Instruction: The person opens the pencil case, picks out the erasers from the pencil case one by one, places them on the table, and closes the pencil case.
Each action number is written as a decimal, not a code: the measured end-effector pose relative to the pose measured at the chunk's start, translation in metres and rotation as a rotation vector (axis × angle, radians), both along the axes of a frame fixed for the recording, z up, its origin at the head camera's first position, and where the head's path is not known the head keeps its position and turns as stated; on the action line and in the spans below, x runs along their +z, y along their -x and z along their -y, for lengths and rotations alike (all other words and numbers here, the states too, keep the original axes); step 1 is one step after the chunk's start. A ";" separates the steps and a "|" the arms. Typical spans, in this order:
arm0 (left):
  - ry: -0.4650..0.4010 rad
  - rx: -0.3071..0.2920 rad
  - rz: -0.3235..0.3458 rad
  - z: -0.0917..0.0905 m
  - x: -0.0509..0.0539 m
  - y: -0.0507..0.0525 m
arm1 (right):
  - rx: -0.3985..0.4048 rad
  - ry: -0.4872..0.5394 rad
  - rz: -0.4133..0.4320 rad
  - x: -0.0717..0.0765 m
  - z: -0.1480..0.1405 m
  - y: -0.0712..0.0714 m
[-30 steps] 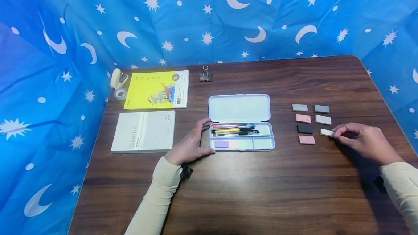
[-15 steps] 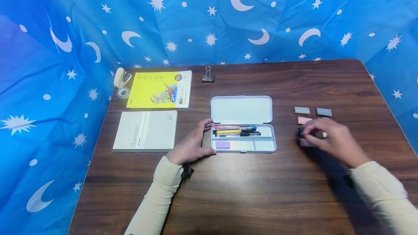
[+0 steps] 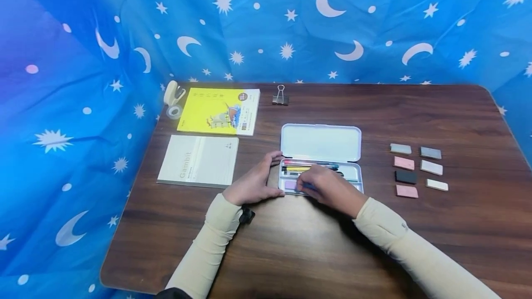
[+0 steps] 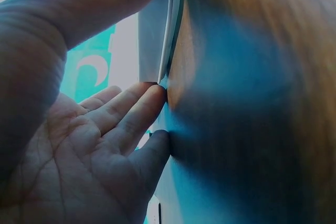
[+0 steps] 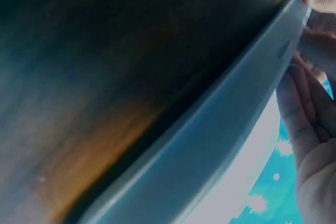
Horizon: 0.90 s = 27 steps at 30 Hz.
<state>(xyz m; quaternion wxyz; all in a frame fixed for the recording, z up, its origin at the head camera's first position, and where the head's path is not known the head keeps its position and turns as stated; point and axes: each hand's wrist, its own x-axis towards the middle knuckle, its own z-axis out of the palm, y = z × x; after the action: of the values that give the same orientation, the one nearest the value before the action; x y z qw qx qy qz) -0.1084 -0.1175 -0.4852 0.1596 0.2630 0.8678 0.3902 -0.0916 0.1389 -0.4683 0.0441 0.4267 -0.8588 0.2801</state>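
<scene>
A white pencil case [image 3: 361, 179] lies with its lid [image 3: 321, 143] back, and several pens [image 3: 291, 168] fill its rear section. My left hand [image 3: 258, 181] holds the case's left end, thumb at the front corner and fingers at the back one. In the left wrist view those fingers [image 4: 139, 111] touch the case near the tabletop. My right hand [image 3: 330, 189] reaches into the front section with curled fingers. Its fingertips are at the right end of a purple eraser [image 3: 290, 185]; whether they pinch it is hidden. In the right wrist view the case wall [image 5: 210, 129] runs below that hand.
Right of the case lie several erasers, among them a black one [image 3: 405, 177], a pink one [image 3: 407, 191] and a white one [image 3: 437, 184]. Leftward are a notebook [image 3: 199, 159], a yellow book [image 3: 218, 112], a stapler [image 3: 172, 92] and tape [image 3: 174, 112]. A binder clip [image 3: 280, 96] stands behind.
My right hand has left the white eraser, passed over the black one and moved left into the pencil case. My left hand stays at the case. The head view has shifted slightly.
</scene>
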 end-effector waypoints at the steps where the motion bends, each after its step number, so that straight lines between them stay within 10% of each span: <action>1: -0.005 -0.007 0.000 -0.002 0.000 0.000 | -0.012 -0.013 -0.006 0.000 0.000 -0.001; 9: -0.008 -0.014 0.025 -0.003 0.001 0.000 | -0.045 -0.057 -0.061 -0.001 0.006 -0.004; 27: -0.036 -0.016 0.035 0.001 0.005 -0.001 | -0.059 -0.001 0.100 0.011 -0.006 0.006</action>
<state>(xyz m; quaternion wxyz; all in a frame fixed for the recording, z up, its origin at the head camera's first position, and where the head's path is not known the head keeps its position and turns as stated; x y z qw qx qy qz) -0.1071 -0.1187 -0.4803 0.1732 0.2659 0.8556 0.4090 -0.0975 0.1451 -0.4572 0.0094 0.3865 -0.8724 0.2991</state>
